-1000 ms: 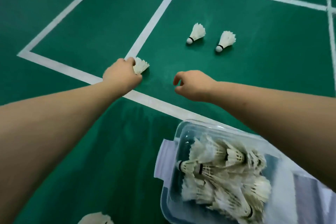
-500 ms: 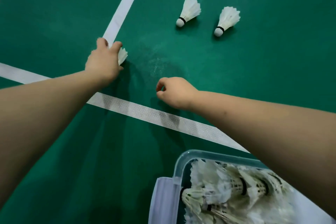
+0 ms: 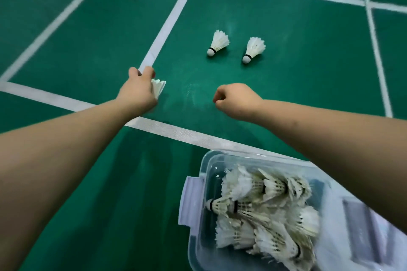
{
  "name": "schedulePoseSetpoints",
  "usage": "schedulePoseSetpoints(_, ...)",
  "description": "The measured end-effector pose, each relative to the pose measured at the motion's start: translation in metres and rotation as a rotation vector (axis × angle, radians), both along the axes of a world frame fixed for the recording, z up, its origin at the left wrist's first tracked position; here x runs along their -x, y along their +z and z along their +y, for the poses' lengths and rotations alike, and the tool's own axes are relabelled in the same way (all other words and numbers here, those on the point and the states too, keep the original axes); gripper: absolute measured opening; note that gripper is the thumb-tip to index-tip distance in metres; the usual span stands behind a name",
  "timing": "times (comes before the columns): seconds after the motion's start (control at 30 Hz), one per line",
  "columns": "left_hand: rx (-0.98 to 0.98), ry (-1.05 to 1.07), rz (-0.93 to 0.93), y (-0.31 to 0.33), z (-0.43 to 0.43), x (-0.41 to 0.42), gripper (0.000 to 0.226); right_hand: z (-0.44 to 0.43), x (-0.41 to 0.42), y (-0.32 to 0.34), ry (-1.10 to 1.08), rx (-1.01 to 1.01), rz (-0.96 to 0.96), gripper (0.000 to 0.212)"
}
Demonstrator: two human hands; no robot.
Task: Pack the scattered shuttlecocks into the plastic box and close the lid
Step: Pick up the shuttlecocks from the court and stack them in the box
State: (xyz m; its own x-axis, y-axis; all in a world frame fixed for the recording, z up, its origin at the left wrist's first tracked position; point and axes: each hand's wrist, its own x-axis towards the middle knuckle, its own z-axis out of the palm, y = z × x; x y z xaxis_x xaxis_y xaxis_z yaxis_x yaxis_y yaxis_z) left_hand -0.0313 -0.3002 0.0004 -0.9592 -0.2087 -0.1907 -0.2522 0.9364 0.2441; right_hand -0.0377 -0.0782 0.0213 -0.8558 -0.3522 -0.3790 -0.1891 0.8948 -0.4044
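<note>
Court floor (image 3: 88, 39): green, matte, finely textured, crossed by white painted lines (image 3: 169, 26). A pale scuffed patch is showing between the hands.

A white feather shuttlecock (image 3: 159, 88) is being gripped in the left hand (image 3: 137, 92), just beside the junction of two lines. Only its flared skirt is being shown; the cork end is being hidden by the palm. The right hand (image 3: 239, 101) is being held in a closed fist low over the floor, with nothing visible in it.

Farther out on the floor, well apart from both hands, a left loose shuttlecock (image 3: 218, 43) and a right loose shuttlecock (image 3: 253, 50) are lying side by side. Both are white-feathered with black-banded round tips, and the tips are pointing toward the near edge.

A clear rectangular plastic box (image 3: 198, 237) is sitting uncovered at the near edge of the floor, with a pale latch flap (image 3: 187, 200) hanging at its left end. A packed pile of shuttlecocks (image 3: 253, 204) is lying crosswise inside. A translucent lid (image 3: 363, 226) appears to be lying at the box's right side, blurred and partly covered by the right forearm.

Handling, as judged: each shuttlecock is likely very light, the feathers stiff yet brittle and easily crushed. Hold is best taken at the firm cork tip or lightly round the skirt's narrow neck. Feathers standing above the rim may be bent when the lid is being pressed down.
</note>
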Motion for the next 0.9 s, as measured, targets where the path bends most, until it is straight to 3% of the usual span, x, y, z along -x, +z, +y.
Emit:
schedulePoseSetpoints(0.2, -0.151, -0.044, 0.029, 0.071, 0.073, -0.067, 0.052, 0.033, -0.055, 0.077, -0.023, 0.052, 0.105, 0.024)
schedulePoseSetpoints(0.3, -0.191, -0.145, 0.078, 0.092, 0.105, -0.101, 0.036, 0.060, -0.085, 0.112, 0.007, -0.016, 0.160, 0.026)
schedulePoseSetpoints(0.43, -0.300, -0.080, 0.145, 0.116, 0.142, -0.151, 0.033, 0.103, -0.130, 0.152, 0.046, -0.151, 0.184, 0.031)
schedulePoseSetpoints(0.57, -0.422, 0.088, 0.160, 0.102, 0.168, -0.196, 0.027, 0.137, -0.163, 0.162, 0.019, -0.179, 0.211, 0.034)
schedulePoseSetpoints(0.73, -0.425, 0.090, -0.030, 0.061, 0.201, -0.259, 0.034, 0.158, -0.196, 0.143, 0.069, -0.234, 0.130, 0.037)
schedulePoseSetpoints(0.9, -0.421, 0.149, -0.128, 0.041, 0.207, -0.271, 0.032, 0.166, -0.208, 0.134, 0.140, -0.245, 0.068, 0.037)
